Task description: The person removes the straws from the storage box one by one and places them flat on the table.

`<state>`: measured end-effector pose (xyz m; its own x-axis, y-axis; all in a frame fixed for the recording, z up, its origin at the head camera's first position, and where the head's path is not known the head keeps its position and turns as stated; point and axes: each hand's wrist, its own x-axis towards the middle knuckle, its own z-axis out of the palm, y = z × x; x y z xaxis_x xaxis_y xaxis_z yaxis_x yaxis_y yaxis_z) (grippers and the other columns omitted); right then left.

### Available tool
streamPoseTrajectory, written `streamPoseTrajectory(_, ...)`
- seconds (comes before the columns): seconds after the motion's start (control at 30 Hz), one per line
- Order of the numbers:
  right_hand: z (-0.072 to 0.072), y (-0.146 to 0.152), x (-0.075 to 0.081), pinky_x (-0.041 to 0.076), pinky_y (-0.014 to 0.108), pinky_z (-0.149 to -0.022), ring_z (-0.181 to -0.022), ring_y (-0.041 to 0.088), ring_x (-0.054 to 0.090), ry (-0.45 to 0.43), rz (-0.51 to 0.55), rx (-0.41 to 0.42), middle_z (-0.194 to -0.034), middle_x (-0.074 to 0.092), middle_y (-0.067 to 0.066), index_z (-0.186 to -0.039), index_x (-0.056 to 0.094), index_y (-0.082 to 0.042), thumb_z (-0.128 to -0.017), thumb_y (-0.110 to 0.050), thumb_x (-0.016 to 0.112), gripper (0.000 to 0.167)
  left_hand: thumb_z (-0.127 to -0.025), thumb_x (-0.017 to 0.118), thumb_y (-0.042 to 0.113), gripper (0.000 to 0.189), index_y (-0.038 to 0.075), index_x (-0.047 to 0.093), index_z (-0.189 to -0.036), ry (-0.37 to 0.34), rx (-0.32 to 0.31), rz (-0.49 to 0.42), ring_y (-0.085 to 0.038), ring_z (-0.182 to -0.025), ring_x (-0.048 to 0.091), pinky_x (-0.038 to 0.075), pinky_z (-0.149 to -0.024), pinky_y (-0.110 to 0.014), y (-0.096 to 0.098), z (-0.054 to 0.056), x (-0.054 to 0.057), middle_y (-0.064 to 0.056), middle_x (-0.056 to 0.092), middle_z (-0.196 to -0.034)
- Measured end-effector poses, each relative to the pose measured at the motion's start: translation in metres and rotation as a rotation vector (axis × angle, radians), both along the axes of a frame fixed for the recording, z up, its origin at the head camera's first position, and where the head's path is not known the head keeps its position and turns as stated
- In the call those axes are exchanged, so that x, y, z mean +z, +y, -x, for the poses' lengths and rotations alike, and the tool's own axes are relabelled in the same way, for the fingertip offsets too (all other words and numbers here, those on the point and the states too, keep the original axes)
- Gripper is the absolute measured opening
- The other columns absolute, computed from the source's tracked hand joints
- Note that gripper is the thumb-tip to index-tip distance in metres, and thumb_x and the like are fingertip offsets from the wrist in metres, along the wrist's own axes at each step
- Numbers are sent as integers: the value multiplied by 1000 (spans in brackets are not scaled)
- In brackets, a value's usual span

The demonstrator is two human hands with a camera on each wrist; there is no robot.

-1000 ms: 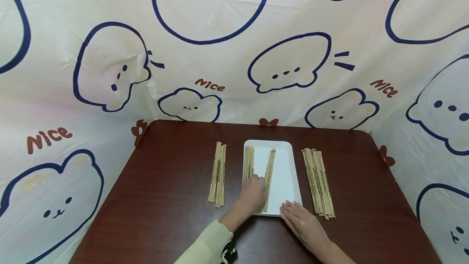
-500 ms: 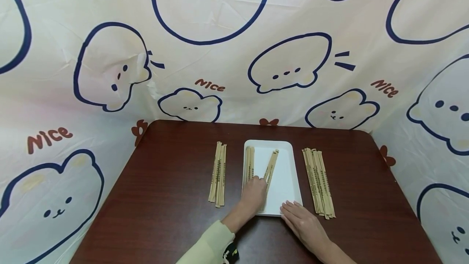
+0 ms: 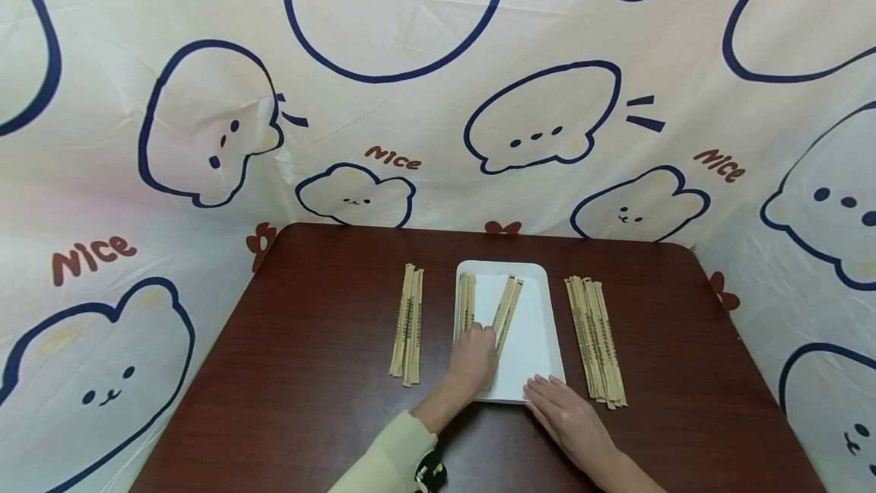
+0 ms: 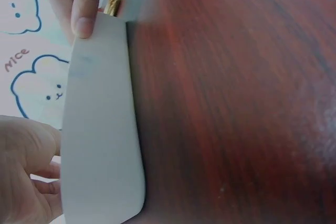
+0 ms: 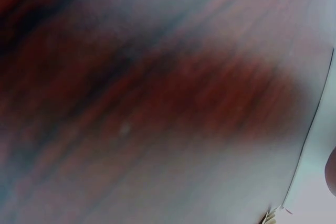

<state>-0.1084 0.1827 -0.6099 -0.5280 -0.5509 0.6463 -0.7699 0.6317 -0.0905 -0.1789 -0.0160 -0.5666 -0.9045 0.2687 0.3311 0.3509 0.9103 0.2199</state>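
Note:
My left hand (image 3: 474,360) has its fingers curled over paper-wrapped sticks (image 3: 507,306) with dark print in the middle of the white tray (image 3: 534,341). The far ends of two sticks fan out beyond the knuckles; the near ends are hidden by the hand. More sticks (image 3: 467,299) lie along the tray's left side. My right hand (image 3: 564,417) holds the tray's near right corner, its fingers over the rim. In the left wrist view its thumb (image 4: 84,24) presses the outer wall (image 4: 102,114), with the left hand (image 4: 26,166) behind the tray's rim.
Left of the tray lies a small bundle of the same sticks (image 3: 407,326). A thicker bundle (image 3: 594,341) lies to the right. The dark brown table (image 3: 322,341) has a cloth printed with cartoon animals (image 3: 424,112) behind it and at its sides.
The sticks at my left hand, earlier overlapping almost as one, have spread apart at their far ends, one tilting further right. The right hand has stayed at the tray's corner.

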Motion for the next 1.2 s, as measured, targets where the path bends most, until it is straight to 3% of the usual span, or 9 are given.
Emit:
streamPoseTrajectory(0.2,0,0,0,55,46,-90,-101,28,69,6,4,9,-108,73,12,-105,76,0,-104,-28,51,37,-76,72,1,6,-1,67,-75,-26,18,-58,-24,-57,63,53,-44,-33,-7,5,6,-9,56,-66)
streamPoseTrajectory(0.5,1,1,-2,54,46,-91,-102,28,69,-1,8,14,-110,73,12,-106,76,0,-103,-27,53,36,-78,73,2,14,0,63,-69,-19,96,-82,-27,-56,65,54,-44,-34,-24,14,16,-11,57,-66)
streamPoseTrajectory(0.67,1,1,-3,54,46,-91,-102,29,69,3,11,16,-109,73,13,-105,76,1,-103,-27,53,36,-81,72,0,18,1,61,-67,-2,106,-112,-26,-53,63,52,-42,-33,-37,18,19,-11,55,-66)
streamPoseTrajectory(0.9,2,1,-3,54,47,-91,-102,29,69,9,17,16,-109,73,13,-106,76,0,-104,-28,51,38,-77,69,-7,18,1,58,-65,10,145,-156,-20,-48,53,44,-38,-31,-53,24,25,-11,52,-62)
streamPoseTrajectory(1.2,2,2,-3,54,46,-91,-102,29,69,6,16,22,-110,73,13,-106,76,0,-104,-27,52,36,-78,65,-3,4,-3,64,-74,-71,232,-183,-33,-57,63,51,-42,-41,-76,29,21,-15,57,-67)
